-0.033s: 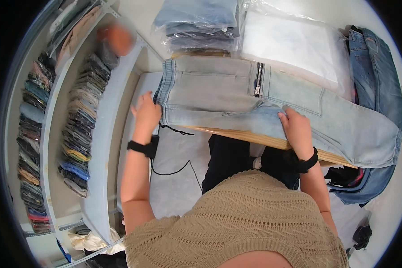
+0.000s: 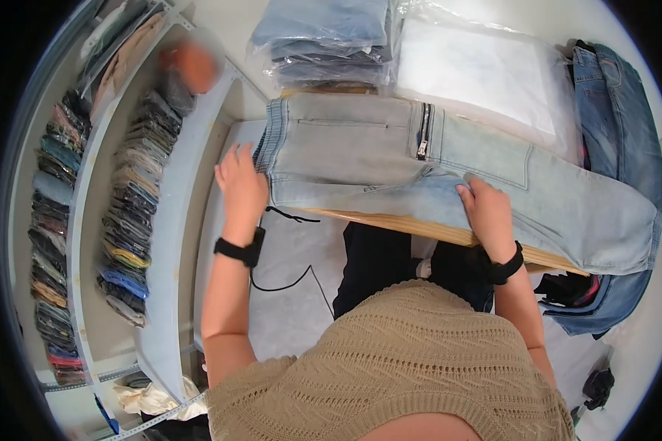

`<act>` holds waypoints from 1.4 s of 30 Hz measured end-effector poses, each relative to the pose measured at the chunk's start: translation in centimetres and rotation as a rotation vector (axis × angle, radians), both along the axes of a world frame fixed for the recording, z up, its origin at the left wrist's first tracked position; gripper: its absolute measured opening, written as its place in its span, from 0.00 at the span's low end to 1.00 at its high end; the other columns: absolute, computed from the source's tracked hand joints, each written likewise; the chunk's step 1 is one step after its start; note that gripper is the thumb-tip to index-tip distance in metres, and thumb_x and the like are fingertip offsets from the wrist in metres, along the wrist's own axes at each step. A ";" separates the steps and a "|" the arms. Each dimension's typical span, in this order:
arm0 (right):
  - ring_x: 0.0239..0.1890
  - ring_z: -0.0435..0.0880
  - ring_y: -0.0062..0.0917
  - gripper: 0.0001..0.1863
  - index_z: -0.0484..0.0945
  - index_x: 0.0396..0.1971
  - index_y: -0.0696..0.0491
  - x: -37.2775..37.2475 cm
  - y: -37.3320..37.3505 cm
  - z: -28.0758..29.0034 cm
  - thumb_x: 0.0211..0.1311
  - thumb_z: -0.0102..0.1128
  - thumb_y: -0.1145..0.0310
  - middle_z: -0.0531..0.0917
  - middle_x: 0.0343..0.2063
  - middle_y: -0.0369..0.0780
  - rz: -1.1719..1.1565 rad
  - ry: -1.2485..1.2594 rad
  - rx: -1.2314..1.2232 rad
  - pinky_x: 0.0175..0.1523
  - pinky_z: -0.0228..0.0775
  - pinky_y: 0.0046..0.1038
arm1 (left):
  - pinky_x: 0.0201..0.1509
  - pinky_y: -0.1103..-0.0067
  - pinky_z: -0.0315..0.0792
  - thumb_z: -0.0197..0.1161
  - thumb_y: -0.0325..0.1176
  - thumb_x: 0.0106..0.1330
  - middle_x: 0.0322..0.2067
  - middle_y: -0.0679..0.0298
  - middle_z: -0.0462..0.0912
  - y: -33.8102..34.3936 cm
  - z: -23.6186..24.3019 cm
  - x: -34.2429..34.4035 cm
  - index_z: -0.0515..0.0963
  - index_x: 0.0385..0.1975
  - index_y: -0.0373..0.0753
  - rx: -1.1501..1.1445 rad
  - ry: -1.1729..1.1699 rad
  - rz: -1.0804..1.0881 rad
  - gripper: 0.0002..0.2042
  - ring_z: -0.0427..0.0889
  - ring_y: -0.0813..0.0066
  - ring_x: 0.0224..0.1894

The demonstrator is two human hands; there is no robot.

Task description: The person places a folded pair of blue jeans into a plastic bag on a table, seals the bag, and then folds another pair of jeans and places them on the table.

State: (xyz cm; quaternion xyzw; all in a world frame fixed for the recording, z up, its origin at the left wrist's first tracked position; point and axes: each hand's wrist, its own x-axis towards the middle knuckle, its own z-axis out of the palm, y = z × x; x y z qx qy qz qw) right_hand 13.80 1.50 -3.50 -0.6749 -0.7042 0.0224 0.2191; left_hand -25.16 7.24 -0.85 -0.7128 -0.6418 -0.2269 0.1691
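Observation:
Pale blue denim trousers (image 2: 353, 143) lie sideways across a wooden-edged table, their elastic waistband (image 2: 273, 136) to the left. A metal zip (image 2: 423, 132) crosses the leg near a patch pocket. My left hand (image 2: 239, 184) is beside the waistband with fingers stretched out, its thumb side close to the band's near corner. At the front edge my right hand (image 2: 487, 209) is closed on the trousers' near side, thumb on top and the other fingers partly hidden. A dark drawcord (image 2: 293, 215) dangles from the waistband.
Behind the trousers are a stack of bagged jeans (image 2: 324, 44) and a pile of clear plastic bags (image 2: 478, 77). Darker blue jeans (image 2: 625, 110) hang over the right end. Shelves (image 2: 165, 191) packed with bagged clothes stand at left. The table's wooden edge (image 2: 449, 234) faces me.
My left hand and forearm have shifted very slightly, and the fingers sit a little higher beside the waistband. The right hand and the trousers look almost unchanged.

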 end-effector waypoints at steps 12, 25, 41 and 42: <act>0.24 0.78 0.39 0.12 0.75 0.26 0.52 0.1 -0.3 0.0 0.58 0.56 0.58 0.78 0.17 0.43 0.017 0.056 0.032 0.31 0.65 0.40 | 0.66 0.55 0.46 0.48 0.47 0.66 0.63 0.61 0.60 -4.2 0.0 7.0 0.62 0.62 0.50 -0.490 0.074 -0.480 0.24 0.52 0.56 0.67; 0.25 0.78 0.46 0.15 0.77 0.27 0.56 5.2 -4.7 1.6 0.56 0.58 0.57 0.78 0.19 0.48 -0.056 0.095 0.019 0.31 0.68 0.41 | 0.58 0.52 0.55 0.54 0.45 0.62 0.63 0.65 0.61 -5.4 -2.8 21.3 0.70 0.55 0.53 -0.200 0.073 -0.552 0.21 0.61 0.56 0.62; 0.30 0.76 0.21 0.15 0.75 0.33 0.61 34.6 -18.4 3.3 0.57 0.60 0.63 0.78 0.27 0.36 -1.033 0.623 0.782 0.39 0.67 0.23 | 0.64 0.53 0.47 0.52 0.39 0.62 0.66 0.64 0.56 -6.4 -2.1 21.9 0.70 0.56 0.48 -0.312 0.107 -0.510 0.21 0.55 0.56 0.66; 0.31 0.76 0.23 0.14 0.75 0.34 0.61 35.9 -18.7 3.7 0.57 0.60 0.64 0.79 0.28 0.36 -0.948 0.961 0.747 0.40 0.68 0.23 | 0.64 0.53 0.47 0.52 0.39 0.62 0.66 0.64 0.56 -6.5 -2.3 22.2 0.70 0.56 0.48 -0.300 0.100 -0.523 0.21 0.55 0.56 0.66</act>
